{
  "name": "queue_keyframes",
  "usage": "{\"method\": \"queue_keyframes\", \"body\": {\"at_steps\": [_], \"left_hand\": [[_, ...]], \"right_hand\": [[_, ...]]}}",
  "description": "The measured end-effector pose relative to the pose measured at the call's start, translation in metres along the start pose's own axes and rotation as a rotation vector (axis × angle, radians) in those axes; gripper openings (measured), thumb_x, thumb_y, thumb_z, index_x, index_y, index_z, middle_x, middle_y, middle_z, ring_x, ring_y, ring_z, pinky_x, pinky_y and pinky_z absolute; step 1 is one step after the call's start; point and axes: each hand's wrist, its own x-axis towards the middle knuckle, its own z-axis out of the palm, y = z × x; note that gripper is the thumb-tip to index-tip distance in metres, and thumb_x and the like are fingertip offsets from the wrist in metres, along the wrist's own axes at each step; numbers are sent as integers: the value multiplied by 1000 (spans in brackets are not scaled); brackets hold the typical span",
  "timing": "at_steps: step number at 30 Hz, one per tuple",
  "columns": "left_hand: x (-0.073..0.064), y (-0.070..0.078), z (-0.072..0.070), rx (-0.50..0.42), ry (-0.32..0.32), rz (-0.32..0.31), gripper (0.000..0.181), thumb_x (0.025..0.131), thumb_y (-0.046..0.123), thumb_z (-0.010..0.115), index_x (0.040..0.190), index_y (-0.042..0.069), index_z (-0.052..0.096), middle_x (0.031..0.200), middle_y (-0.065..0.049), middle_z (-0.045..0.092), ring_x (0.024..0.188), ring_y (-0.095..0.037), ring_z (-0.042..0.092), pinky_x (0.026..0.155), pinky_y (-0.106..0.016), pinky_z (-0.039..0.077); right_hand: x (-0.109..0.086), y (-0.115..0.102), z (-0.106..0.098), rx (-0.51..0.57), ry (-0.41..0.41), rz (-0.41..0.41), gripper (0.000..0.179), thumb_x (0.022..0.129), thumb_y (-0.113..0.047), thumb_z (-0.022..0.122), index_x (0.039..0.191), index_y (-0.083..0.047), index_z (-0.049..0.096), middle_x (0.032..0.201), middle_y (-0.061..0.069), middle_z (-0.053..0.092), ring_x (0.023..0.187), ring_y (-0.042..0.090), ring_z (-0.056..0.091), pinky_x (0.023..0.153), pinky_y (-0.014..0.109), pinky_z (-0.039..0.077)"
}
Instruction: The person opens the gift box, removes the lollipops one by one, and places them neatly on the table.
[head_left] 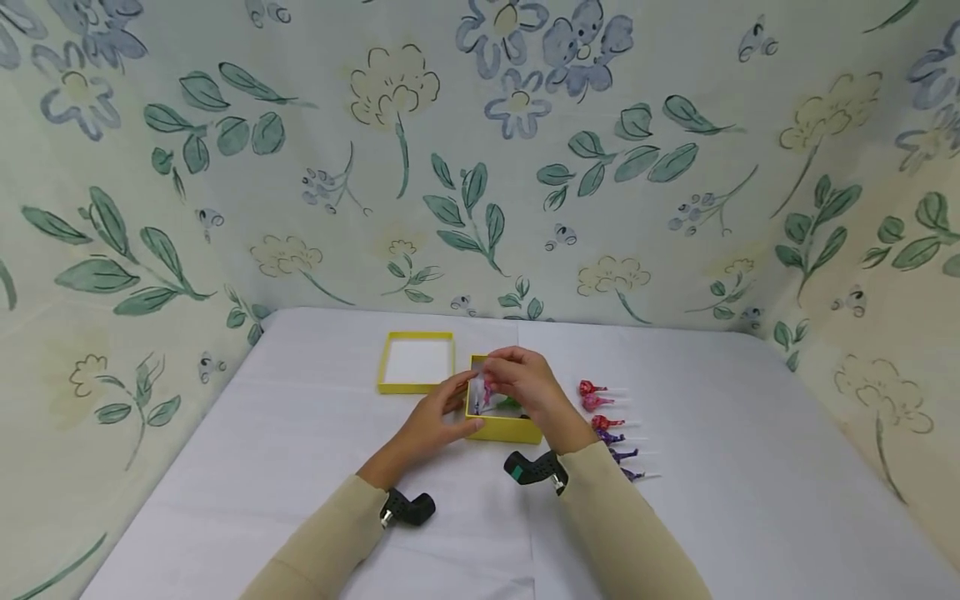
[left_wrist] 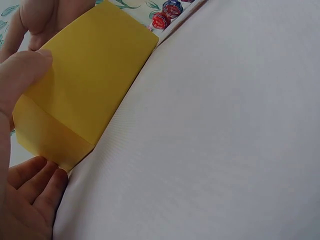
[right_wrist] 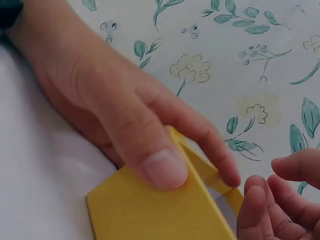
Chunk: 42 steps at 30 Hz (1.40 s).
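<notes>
A yellow box (head_left: 504, 429) sits in the middle of the white table with its top uncovered. My left hand (head_left: 429, 423) grips its left front corner; the thumb (right_wrist: 165, 169) presses the front wall, the other fingers lie along the side. Over the box's left half hovers my right hand (head_left: 519, 382), fingers bent down at the opening. Right beneath those fingertips shows a pink-wrapped lollipop (head_left: 488, 392), and a green-wrapped piece (head_left: 510, 402) lies further right in the box. The right palm hides part of the inside; I cannot tell whether its fingers pinch anything.
A yellow-rimmed lid (head_left: 384, 362) lies behind and to the left of the box. To the right, several lollipops in red, pink and purple wrappers (head_left: 606, 422) lie in a column, sticks pointing right. A flowered cloth backdrop (head_left: 480, 167) rises behind the table.
</notes>
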Motion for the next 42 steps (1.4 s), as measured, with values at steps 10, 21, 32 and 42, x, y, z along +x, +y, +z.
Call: {"method": "queue_keyframes", "body": {"at_steps": [10,21,32,42], "left_hand": [[-3,5,4,31,1,11,75,84,25,76,147,23,36,151,-2,37,136,-22,39,109,-40,39],[-5,15,2,-5,-12,40,74,86,22,74,149,15,35,151,-9,37,137,-29,38,109,-45,37],[0,-2,3,17,-2,34,77,85,27,76,149,17,35,151,-3,37,135,-22,41,108,-39,40],[-1,-1,0,45,-10,23,77,85,34,75,149,25,35,151,6,36,135,-17,40,108,-33,40]], "right_hand": [[10,16,4,-223,17,32,22,89,-20,68,105,-6,67,93,10,69,82,23,68,77,33,59],[12,21,7,-348,84,38,22,89,-19,69,104,-3,67,90,9,70,77,21,69,72,31,60],[14,23,7,-391,21,33,17,87,-14,70,98,-1,69,85,12,69,70,21,70,63,29,60],[17,21,8,-402,-75,72,16,87,-16,71,94,-2,70,83,11,71,69,21,69,66,30,60]]}}
